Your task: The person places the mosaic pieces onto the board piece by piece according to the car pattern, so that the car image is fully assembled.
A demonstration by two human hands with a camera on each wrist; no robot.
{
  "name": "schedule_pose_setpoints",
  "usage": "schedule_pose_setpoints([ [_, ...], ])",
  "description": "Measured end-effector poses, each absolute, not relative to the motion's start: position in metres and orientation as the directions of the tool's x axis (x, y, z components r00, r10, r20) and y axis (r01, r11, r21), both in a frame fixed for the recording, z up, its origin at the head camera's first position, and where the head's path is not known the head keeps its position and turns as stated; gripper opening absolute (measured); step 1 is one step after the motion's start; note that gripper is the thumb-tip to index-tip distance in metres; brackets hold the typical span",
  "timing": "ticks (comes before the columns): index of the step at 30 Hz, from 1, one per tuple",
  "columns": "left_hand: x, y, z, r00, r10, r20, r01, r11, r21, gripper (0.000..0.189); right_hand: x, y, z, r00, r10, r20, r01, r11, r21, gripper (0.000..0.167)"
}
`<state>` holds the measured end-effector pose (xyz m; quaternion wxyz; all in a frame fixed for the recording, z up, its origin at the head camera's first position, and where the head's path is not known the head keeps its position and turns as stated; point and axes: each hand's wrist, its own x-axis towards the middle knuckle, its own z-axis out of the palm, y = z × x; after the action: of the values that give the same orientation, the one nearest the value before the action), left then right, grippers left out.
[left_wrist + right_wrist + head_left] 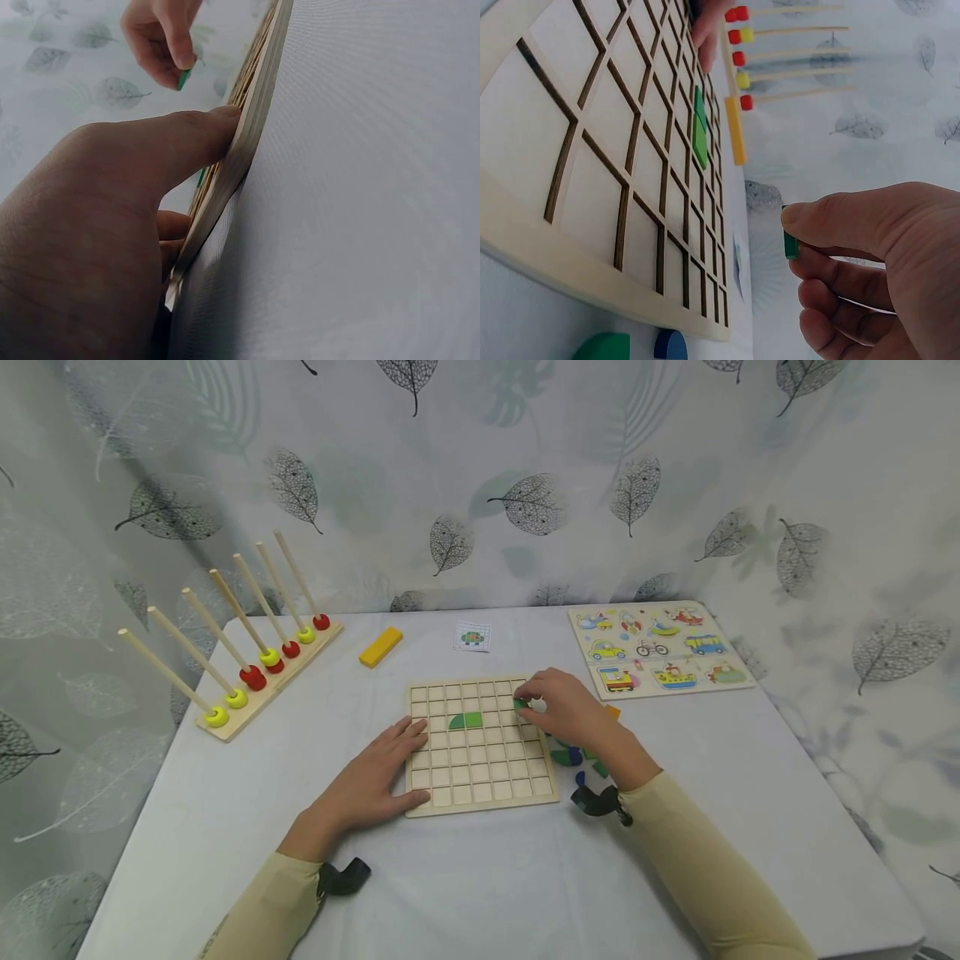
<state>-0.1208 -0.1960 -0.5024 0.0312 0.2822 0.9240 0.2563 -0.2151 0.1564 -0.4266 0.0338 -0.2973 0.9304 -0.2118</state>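
A wooden grid board (483, 809) lies flat on the table. Two pieces sit side by side in its cells: a dark green quarter-circle piece (456, 722) and a lighter green square piece (473, 720). My left hand (375, 777) rests at the board's left side, fingers spread, with the thumb (199, 139) on the near edge. Above the upper right of the grid, my right hand (566, 706) pinches a small green puzzle piece (790, 238) between thumb and index finger. The piece's full outline is hidden by the fingertips.
Loose green and blue pieces (562, 757) lie right of the board, partly under my right forearm. Behind it are a picture card (472, 637) and a yellow block (381, 647). A peg rack with beads (281, 672) stands left; a vehicle puzzle board (637, 666) lies back right.
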Motion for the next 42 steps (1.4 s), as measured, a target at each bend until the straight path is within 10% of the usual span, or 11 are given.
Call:
schedule_pose_setpoints([
  [42, -0.122, -0.197, -0.503, -0.823, 0.549, 0.145, 0.542, 0.682, 0.49, 0.087, -0.227, 0.113, -0.455, -0.783, -0.621, 0.029, -0.577, 0.708, -0.409, 0.019],
])
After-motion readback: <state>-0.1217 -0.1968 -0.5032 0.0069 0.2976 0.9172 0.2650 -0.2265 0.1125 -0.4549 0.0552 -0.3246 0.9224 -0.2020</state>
